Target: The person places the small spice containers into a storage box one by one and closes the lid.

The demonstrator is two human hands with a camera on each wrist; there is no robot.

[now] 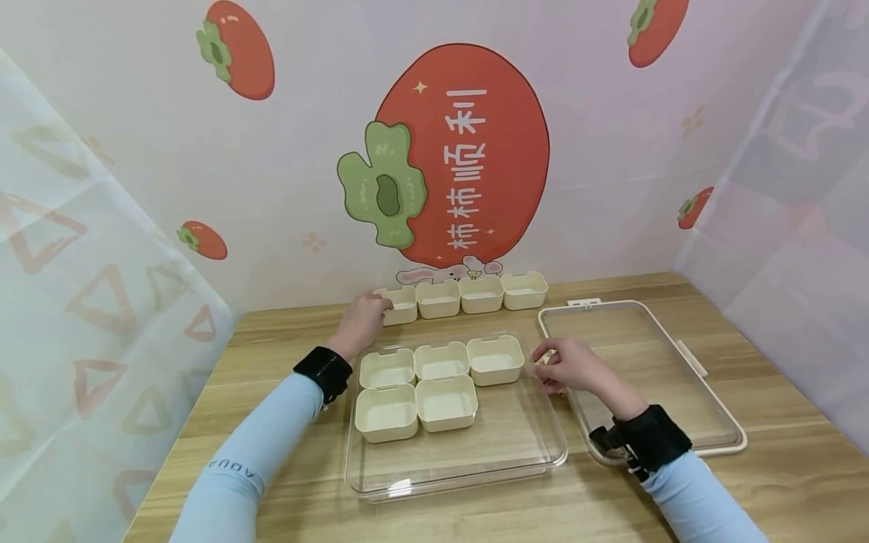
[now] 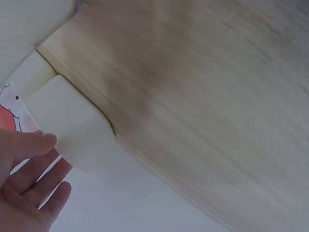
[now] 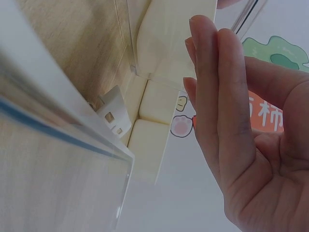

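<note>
At the back of the table, my left hand [image 1: 362, 324] [image 2: 29, 183] pinches the rim of the leftmost cream box [image 1: 399, 305] [image 2: 72, 125] in a row standing by the wall, thumb on one side and fingers on the other. A clear tray [image 1: 502, 452] in the middle has cream boxes in its left and back part: three behind, two in front [image 1: 446, 404]. My right hand [image 1: 569, 366] [image 3: 241, 125] is just right of the rear right box [image 1: 495, 360], fingers extended in the right wrist view. A small pale piece shows by its fingertips; what it is, I cannot tell.
A clear lid [image 1: 638, 362] with a white rim and clasps [image 1: 691, 358] [image 3: 116, 113] lies right of the tray, under my right forearm. Other cream boxes [image 1: 481, 296] stand along the printed wall cloth [image 1: 285, 166] at the table's back edge.
</note>
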